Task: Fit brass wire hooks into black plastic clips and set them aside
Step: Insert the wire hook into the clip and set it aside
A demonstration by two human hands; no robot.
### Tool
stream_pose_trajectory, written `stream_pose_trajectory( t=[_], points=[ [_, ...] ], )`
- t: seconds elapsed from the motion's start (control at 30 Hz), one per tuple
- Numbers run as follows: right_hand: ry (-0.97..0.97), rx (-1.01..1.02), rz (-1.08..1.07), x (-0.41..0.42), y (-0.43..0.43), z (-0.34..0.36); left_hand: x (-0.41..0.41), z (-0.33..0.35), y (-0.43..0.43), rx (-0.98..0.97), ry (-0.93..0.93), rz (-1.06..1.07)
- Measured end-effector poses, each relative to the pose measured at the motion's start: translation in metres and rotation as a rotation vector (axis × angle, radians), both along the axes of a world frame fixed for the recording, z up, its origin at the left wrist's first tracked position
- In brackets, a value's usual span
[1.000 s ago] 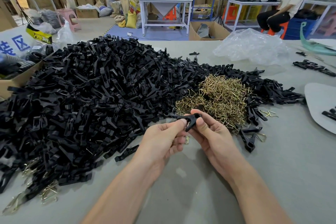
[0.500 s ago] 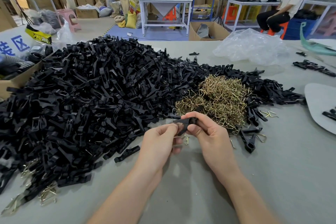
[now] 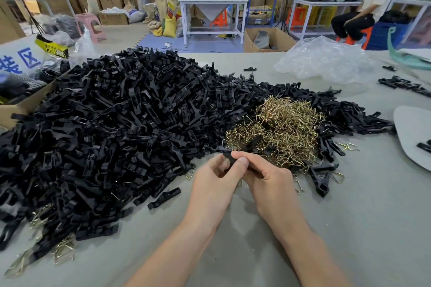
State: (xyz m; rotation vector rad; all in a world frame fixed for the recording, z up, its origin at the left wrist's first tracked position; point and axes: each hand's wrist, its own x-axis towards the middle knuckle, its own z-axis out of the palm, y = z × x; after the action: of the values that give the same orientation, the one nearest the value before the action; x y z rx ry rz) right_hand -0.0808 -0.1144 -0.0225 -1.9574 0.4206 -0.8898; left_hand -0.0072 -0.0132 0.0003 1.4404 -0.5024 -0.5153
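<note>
A huge heap of black plastic clips (image 3: 121, 128) covers the left and middle of the grey table (image 3: 349, 216). A mound of brass wire hooks (image 3: 282, 130) lies at its right side. Just in front of the hooks, my left hand (image 3: 214, 184) and my right hand (image 3: 268, 184) meet, fingers curled together round one black clip (image 3: 229, 158) with a brass wire hook (image 3: 227, 163) showing between them. Most of that clip is hidden by the fingers. Clips with hooks fitted (image 3: 58, 247) lie at the heap's near left edge.
A single loose clip (image 3: 164, 198) lies left of my hands, and a fitted clip (image 3: 323, 178) to the right. Crumpled clear plastic (image 3: 324, 63) sits at the back right, a cardboard box (image 3: 21, 105) at the left edge. A seated person (image 3: 363, 9) is beyond the table.
Both hands have closed tighter over the clip and turned it; the clip, plainly visible above the fingertips a second ago, is now mostly covered, with the brass hook showing at the left hand.
</note>
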Motion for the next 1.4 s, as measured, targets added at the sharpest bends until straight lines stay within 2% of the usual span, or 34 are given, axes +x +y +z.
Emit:
stream_pose_trajectory(
  t=[0.17,0.43,1.13,1.2,1.4],
  points=[
    [0.03,0.014,0.006,-0.001,-0.001,0.0,0.001,0.0,0.0,0.07,-0.159,-0.003],
    [0.044,-0.034,-0.008,0.001,-0.001,0.0,0.003,-0.012,-0.003,0.154,-0.16,0.124],
    [0.047,-0.034,-0.018,0.0,0.002,0.0,0.004,-0.011,0.0,0.161,-0.188,0.111],
    [0.035,0.013,0.0,0.002,0.001,0.0,0.002,-0.008,-0.002,0.157,-0.173,0.097],
    [-0.118,0.417,0.114,-0.001,-0.015,0.008,-0.003,-0.01,-0.005,0.134,-0.248,0.057]
  ],
)
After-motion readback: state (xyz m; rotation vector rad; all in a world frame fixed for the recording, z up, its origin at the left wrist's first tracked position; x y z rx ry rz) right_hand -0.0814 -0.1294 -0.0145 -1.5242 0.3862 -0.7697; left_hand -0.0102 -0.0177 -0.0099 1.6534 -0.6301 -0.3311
